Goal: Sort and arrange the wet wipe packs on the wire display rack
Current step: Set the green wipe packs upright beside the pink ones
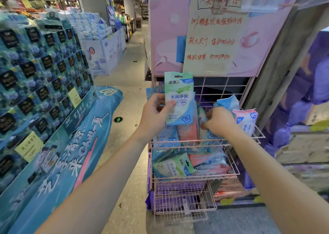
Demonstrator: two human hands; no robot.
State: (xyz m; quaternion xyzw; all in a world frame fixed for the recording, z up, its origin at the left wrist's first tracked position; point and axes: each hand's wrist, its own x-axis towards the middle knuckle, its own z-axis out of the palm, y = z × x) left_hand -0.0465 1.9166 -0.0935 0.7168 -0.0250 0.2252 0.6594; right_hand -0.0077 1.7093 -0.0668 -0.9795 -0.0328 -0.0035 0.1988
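The left hand [153, 116] pinches a green pack [179, 98] upright above the pink wire rack [195, 142] — the right hand [219, 121] curls round a second pack [202, 116] standing in its top basket.

The left hand [153, 116] is holding a green-and-blue wet wipe pack [179, 95] upright above the front-left corner of the wire display rack [195, 142], with the thumb pressing on the pack face. The right hand [219, 121] is reaching into the top basket of the rack, its fingers curling round an upright pack [202, 115] at the basket centre. A pink-and-white pack [246, 120] is leaning at the right end of the rack's top basket. A green pack [172, 166] is lying flat in the rack's second basket. A handwritten poster [211, 38] is hanging above the rack. Stacked blue cartons [41, 73] are standing left of the rack.
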